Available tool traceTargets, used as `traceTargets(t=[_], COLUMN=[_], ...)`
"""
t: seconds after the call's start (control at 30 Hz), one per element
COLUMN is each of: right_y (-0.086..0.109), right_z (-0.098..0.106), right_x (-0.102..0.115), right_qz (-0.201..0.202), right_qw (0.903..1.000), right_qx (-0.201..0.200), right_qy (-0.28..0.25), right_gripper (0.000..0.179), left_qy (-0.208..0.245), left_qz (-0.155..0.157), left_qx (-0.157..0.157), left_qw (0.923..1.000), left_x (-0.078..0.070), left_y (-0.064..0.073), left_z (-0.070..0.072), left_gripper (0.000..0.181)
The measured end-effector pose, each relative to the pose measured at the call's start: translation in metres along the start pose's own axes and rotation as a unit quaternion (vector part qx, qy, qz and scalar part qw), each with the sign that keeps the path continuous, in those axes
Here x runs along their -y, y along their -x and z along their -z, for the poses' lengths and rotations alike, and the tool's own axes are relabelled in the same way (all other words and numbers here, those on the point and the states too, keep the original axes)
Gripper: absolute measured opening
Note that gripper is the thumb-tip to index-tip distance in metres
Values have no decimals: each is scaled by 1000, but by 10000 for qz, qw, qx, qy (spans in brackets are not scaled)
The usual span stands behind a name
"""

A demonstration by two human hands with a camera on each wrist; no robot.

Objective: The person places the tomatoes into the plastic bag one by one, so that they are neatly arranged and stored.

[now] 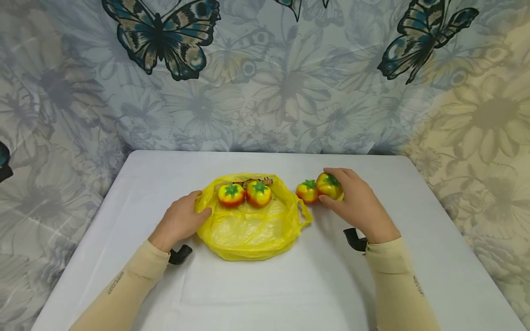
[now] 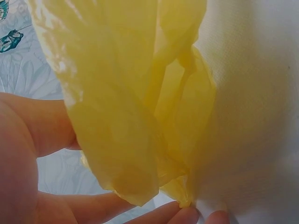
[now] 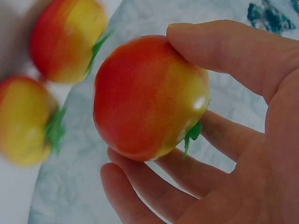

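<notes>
In the head view a yellow plastic bag point(image 1: 248, 239) lies spread on the table, its mouth facing up. Two red-and-yellow tomatoes with green leafy tops, a left one point(image 1: 231, 195) and a right one point(image 1: 258, 193), sit side by side in its far part. My left hand point(image 1: 182, 220) holds the bag's left edge; the left wrist view shows fingers about the yellow plastic point(image 2: 117, 116). Right of the bag, my right hand point(image 1: 358, 204) grips a tomato point(image 3: 145, 98) between thumb and fingers. Beside it is another tomato point(image 1: 306, 191); the right wrist view shows two tomatoes near the held one.
A white-covered table point(image 1: 256, 294) carries everything. Behind it hangs a grey-blue cloth point(image 1: 285, 105) printed with flowers and butterflies. A bag handle loop point(image 1: 305, 214) sticks out to the right, close to the loose tomato.
</notes>
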State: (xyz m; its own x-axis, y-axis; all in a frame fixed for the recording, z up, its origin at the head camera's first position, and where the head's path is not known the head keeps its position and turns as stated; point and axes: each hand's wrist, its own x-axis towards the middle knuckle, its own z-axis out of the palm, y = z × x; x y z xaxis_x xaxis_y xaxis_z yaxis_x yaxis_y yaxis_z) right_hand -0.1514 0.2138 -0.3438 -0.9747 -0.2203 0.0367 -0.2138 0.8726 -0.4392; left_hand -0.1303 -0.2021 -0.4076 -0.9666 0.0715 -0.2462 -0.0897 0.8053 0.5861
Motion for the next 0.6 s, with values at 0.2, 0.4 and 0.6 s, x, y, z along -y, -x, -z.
traceTargets(t=[0.2,0.4,0.6], right_y=[-9,-16,-20], right_z=[-16,-32,-47], right_x=[32,63,95], right_qz=[351,710,1143], right_qw=[9994,9973,9930], right_qx=[48,187,284], right_qy=[-8,65,52], right_gripper=[69,68,69], left_qy=[17,25,20], left_qz=[22,59,80], left_qx=[-23,-10,-27], left_qw=[10000,10000,10000], left_x=[0,0,1], left_y=[0,-1,-2], left_z=[2,3,2], left_gripper=[73,72,72])
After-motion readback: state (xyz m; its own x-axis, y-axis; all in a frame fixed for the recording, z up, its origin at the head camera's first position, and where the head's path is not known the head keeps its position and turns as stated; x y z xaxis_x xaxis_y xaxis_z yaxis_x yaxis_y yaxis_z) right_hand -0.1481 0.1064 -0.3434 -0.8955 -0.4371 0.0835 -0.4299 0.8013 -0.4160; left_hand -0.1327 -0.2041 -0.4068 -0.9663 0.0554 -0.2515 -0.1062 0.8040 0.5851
